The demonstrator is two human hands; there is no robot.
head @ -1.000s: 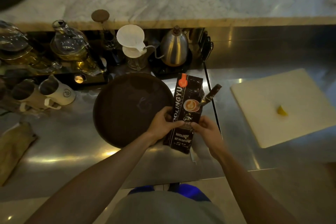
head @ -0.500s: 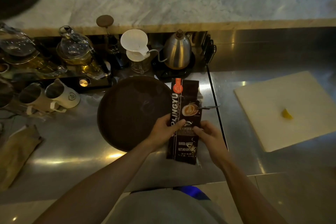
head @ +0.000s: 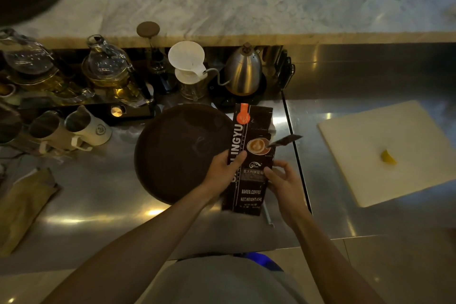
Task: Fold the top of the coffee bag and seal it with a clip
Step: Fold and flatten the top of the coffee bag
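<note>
Both hands, left [head: 223,168] and right [head: 283,180], gripped the coffee bag [head: 250,155] above the bench [head: 98,205]; its apparently unfolded top risked spilling if tipped.

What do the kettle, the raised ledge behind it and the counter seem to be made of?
The gooseneck kettle looks like brushed steel: a soft grey sheen with warm highlights. The ledge looks like polished marble, pale with grey veins, though it might be an imitation. The counter seems stainless steel, mirroring lamps as blurred glints.
</note>
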